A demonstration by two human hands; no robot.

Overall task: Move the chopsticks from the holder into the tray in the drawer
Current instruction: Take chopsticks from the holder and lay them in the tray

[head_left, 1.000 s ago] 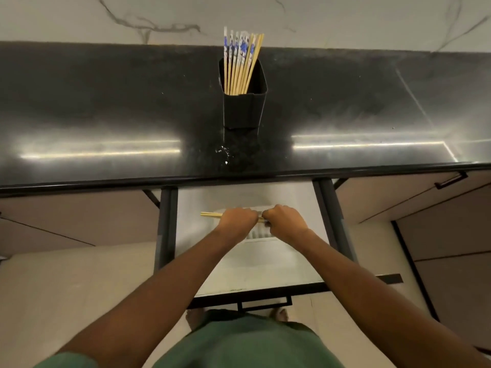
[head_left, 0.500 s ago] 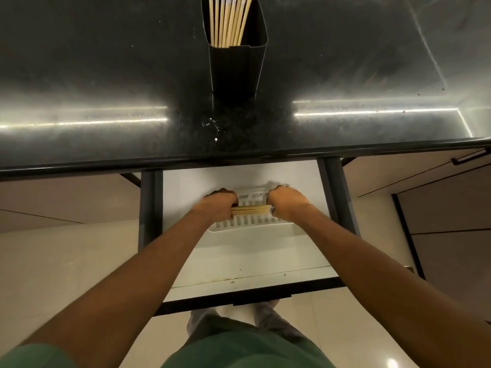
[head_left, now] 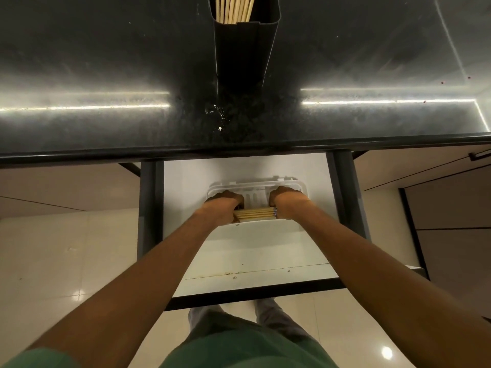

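Bundle of chopsticks (head_left: pixel 254 214): held crosswise at both ends by left hand (head_left: pixel 225 205) and right hand (head_left: pixel 287 200), closed on it, inside white tray (head_left: pixel 255 187), drawer (head_left: pixel 255 256) at 6 o'clock; further chopsticks remained in holder (head_left: pixel 243 43), counter (head_left: pixel 106 62), 12 o'clock; task judged part-done

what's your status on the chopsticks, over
Left hand and right hand gripping chopstick bundle over tray. More chopsticks in holder. Nothing blocking.
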